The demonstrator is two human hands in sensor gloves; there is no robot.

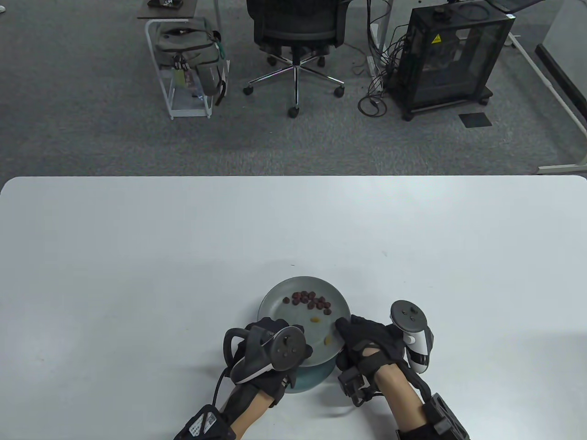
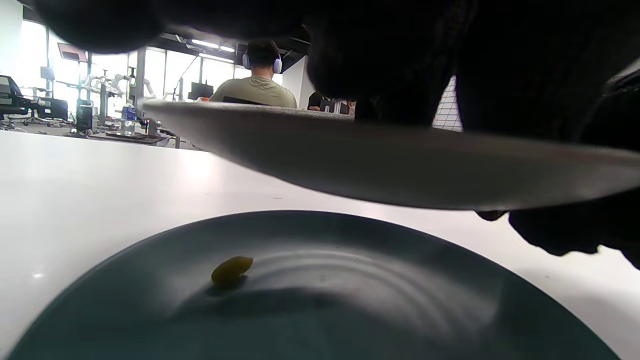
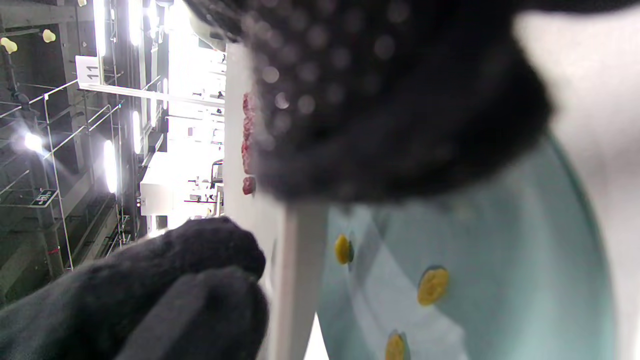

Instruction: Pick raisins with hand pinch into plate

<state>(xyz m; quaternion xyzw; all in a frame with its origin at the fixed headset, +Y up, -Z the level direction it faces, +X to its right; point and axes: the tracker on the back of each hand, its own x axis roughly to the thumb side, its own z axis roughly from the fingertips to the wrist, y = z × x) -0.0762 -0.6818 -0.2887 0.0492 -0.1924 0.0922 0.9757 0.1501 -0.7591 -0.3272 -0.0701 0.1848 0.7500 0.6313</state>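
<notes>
A grey plate [image 1: 275, 298] is held up above a second teal plate [image 1: 314, 378] on the white table. Several dark red raisins [image 1: 312, 300] and two yellow ones [image 1: 315, 319] lie on the upper plate. My left hand [image 1: 257, 334] grips its near-left rim and my right hand [image 1: 353, 334] grips its near-right rim. In the left wrist view the upper plate's underside [image 2: 375, 160] hangs over the lower plate [image 2: 350, 300], which holds one yellow raisin [image 2: 231, 270]. The right wrist view shows yellow raisins [image 3: 432, 285] on the teal plate [image 3: 525, 250] and red raisins [image 3: 247, 145] beyond my fingers [image 3: 400, 100].
The white table [image 1: 137, 275] stretches far to the left, right and back of the plates. An office chair [image 1: 296, 41], a trolley with a bag [image 1: 190, 59] and a black cabinet [image 1: 451, 55] stand on the floor beyond the far edge.
</notes>
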